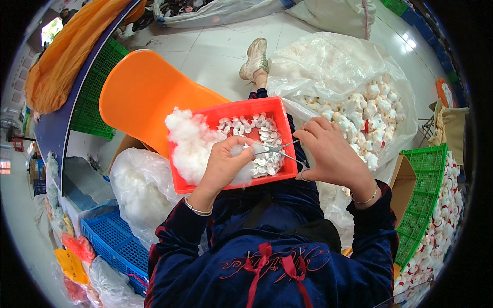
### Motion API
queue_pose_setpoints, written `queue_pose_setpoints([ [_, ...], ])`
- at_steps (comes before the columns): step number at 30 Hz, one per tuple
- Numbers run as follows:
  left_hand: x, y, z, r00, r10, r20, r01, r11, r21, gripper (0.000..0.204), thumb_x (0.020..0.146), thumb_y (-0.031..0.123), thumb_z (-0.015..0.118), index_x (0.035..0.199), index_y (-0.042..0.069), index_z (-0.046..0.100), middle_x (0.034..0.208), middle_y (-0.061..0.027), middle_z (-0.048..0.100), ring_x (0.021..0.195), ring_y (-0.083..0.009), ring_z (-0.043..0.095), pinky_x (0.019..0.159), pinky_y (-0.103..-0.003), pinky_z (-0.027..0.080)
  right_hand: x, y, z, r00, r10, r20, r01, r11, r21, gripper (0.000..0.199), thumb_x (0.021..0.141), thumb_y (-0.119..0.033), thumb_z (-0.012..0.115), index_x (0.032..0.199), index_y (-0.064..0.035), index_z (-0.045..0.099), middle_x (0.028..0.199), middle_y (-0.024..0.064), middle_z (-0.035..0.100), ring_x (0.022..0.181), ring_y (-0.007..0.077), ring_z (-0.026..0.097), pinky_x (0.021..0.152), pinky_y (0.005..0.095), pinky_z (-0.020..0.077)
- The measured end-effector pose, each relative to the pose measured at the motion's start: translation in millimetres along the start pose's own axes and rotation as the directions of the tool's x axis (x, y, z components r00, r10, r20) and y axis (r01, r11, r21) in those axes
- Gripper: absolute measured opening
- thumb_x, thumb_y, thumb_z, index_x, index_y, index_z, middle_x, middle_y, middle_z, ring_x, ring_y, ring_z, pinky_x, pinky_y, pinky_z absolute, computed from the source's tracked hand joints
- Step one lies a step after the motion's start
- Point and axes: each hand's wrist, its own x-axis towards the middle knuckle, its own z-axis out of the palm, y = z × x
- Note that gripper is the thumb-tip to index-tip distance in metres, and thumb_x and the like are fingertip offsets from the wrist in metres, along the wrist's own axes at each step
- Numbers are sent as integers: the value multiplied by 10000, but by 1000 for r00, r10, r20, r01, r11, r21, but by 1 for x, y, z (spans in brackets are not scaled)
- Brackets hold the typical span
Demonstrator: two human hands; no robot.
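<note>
Scissors (280, 149) over red tray (246, 106)

The right hand (331, 151) gripped the scissors, blades parted, while the left hand (228, 160) pinched a small white item (246, 147) above the tray's middle. Stuffing (192, 146) lay left, curved pieces (269, 136) right, probably kept apart for easy reach.

Piece (246, 147) in left hand (224, 163) too small to identify, scissors (278, 149) partly hidden by right hand (327, 155), sack (336, 15) at one o'clock, sweatshirt (280, 287) at six, both cropped
</note>
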Motion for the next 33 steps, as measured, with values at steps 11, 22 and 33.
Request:
queue_pose_setpoints([
  [11, -1, 16, -6, 987, -157, 41, 162, 974, -160, 166, 942, 123, 687, 1052, 2, 718, 840, -57, 707, 749, -107, 650, 707, -238, 531, -4, 4, 1, 999, -51, -17, 47, 987, -155, 385, 703, -185, 791, 1073, -133, 696, 951, 26, 616, 987, 242, 563, 827, 417, 392],
  [22, -3, 8, 0, 999, 32, -14, -33, 994, -106, 156, 943, 109, 680, 1050, 1, 713, 826, -46, 694, 723, -99, 624, 710, -227, 506, -7, 8, 13, 1000, 3, -21, -4, 1000, -12, 415, 717, -229, 814, 1095, -109, 689, 1022, 67, 634, 1057, 274, 570, 904, 418, 415],
  [33, -6, 12, 0, 995, -97, -27, 83, 942, -324, 173, 968, 137, 681, 1069, -1, 702, 844, -50, 679, 739, -87, 614, 674, -226, 504, -18, 5, 53, 991, 93, -96, -75, 981, 180, 514, 724, -260, 828, 1183, -82, 680, 1055, 79, 637, 1048, 277, 552, 888, 404, 402],
])
